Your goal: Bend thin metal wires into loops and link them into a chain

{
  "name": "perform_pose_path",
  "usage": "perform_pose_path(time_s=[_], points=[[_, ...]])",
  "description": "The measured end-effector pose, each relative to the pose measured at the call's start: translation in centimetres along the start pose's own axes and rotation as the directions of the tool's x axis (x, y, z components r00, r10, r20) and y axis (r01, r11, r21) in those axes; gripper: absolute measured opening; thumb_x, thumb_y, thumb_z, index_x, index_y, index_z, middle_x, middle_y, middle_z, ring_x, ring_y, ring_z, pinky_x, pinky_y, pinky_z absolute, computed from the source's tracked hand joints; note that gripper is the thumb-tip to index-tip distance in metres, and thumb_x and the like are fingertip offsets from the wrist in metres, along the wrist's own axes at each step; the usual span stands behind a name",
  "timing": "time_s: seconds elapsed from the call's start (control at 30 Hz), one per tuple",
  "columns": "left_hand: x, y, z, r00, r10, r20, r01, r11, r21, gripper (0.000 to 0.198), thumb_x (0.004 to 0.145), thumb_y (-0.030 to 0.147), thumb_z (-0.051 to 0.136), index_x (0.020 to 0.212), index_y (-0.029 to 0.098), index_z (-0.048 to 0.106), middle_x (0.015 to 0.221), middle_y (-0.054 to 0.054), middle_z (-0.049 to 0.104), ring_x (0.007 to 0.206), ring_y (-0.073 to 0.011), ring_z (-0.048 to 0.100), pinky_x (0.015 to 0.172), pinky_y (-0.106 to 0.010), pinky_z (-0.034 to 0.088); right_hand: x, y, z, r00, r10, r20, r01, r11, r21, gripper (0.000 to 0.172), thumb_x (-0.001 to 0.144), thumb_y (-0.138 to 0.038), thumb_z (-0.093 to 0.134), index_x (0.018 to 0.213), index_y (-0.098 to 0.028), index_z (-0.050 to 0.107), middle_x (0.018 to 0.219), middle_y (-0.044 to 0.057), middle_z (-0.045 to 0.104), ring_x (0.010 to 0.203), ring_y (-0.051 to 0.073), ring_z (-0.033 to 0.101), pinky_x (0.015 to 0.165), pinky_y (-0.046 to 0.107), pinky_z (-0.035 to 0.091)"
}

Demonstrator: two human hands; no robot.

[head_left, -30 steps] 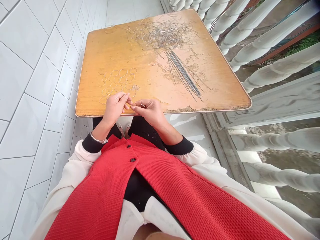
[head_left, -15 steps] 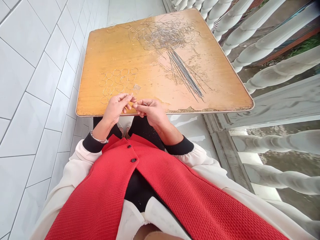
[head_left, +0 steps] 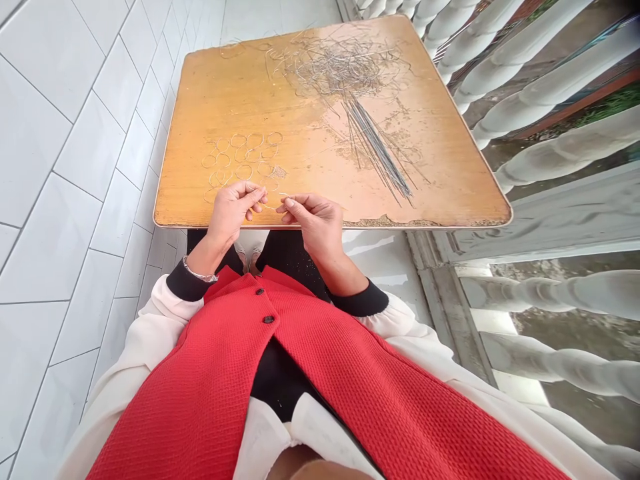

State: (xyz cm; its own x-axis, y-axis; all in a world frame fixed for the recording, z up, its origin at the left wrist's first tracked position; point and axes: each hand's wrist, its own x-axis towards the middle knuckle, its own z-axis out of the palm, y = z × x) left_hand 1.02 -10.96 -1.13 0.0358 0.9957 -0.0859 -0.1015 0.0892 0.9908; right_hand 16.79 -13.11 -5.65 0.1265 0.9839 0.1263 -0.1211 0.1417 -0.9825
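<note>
A thin pale wire (head_left: 269,207) runs between my two hands at the table's near edge. My left hand (head_left: 235,205) pinches one end of it between thumb and fingers. My right hand (head_left: 315,217) is closed on the other end, and a short tip sticks out past its fingers. Just beyond my hands lie several wire rings (head_left: 243,172) in loose rows. Close to them sits a small heap of tiny bits (head_left: 278,172), too small to make out.
The wooden table (head_left: 200,93) has a chipped near edge. A tangled pile of wire (head_left: 350,67) lies at the far side, with a bundle of straight wires (head_left: 377,147) nearer. White balusters (head_left: 530,93) stand to the right, a white tiled wall (head_left: 90,147) to the left.
My right hand has moved right, away from my left, so the gap between them is wider and more of the wire shows. The view has shifted slightly.
</note>
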Motion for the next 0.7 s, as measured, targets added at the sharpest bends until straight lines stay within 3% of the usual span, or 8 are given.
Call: perform_pose_path(time_s=[0.27,0.43,0.53,0.6,0.7], points=[[-0.4,-0.2,0.2,0.997,-0.034,0.074,0.031,0.998,0.052,0.028,0.091,0.001,0.064,0.066,0.014,0.062,0.057,0.006,0.061,0.046,-0.0007,0.050,0.042,-0.014,0.032,1.1,-0.3,0.4,0.999,-0.038,0.019,0.041,0.981,-0.192,0.021,0.080,-0.035,0.077,0.070,-0.016,0.073,0.059,-0.001,0.066,0.046,0.007,0.050,0.048,0.021,0.040],[-0.3,0.4,-0.3,0.988,-0.097,0.121,0.082,0.990,0.118,0.031,0.092,0.001,0.062,0.065,0.014,0.060,0.055,0.006,0.059,0.043,0.0000,0.048,0.041,-0.014,0.033,1.0,0.0,0.5,0.995,0.036,0.095,-0.019,0.984,-0.176,0.022,0.079,-0.037,0.075,0.072,-0.016,0.072,0.060,0.000,0.066,0.046,0.008,0.048,0.046,0.022,0.037],[-0.2,0.7,-0.7,0.983,-0.102,0.153,0.081,0.986,0.143,0.031,0.093,0.001,0.062,0.064,0.013,0.060,0.055,0.006,0.059,0.043,0.0001,0.049,0.041,-0.014,0.033,0.9,0.3,0.3,0.992,-0.044,0.122,0.075,0.962,-0.264,0.021,0.085,-0.036,0.069,0.076,-0.017,0.072,0.065,0.002,0.068,0.052,0.011,0.054,0.051,0.025,0.043],[-0.2,0.8,-0.8,0.982,-0.100,0.160,0.076,0.985,0.152,0.031,0.092,0.001,0.063,0.064,0.013,0.059,0.055,0.006,0.059,0.043,0.0000,0.049,0.041,-0.014,0.034,0.9,0.4,0.2,0.968,-0.202,0.149,0.247,0.872,-0.423,0.018,0.088,-0.033,0.066,0.080,-0.018,0.073,0.074,0.004,0.071,0.063,0.015,0.061,0.060,0.028,0.047],[-0.4,0.8,-0.8,0.983,-0.096,0.157,0.072,0.985,0.154,0.030,0.092,0.002,0.063,0.065,0.013,0.059,0.055,0.006,0.059,0.045,-0.0003,0.051,0.043,-0.013,0.036,1.0,0.4,0.0,0.885,-0.397,0.243,0.455,0.627,-0.632,0.019,0.093,-0.030,0.060,0.082,-0.020,0.072,0.081,0.006,0.072,0.075,0.018,0.064,0.071,0.032,0.049]])
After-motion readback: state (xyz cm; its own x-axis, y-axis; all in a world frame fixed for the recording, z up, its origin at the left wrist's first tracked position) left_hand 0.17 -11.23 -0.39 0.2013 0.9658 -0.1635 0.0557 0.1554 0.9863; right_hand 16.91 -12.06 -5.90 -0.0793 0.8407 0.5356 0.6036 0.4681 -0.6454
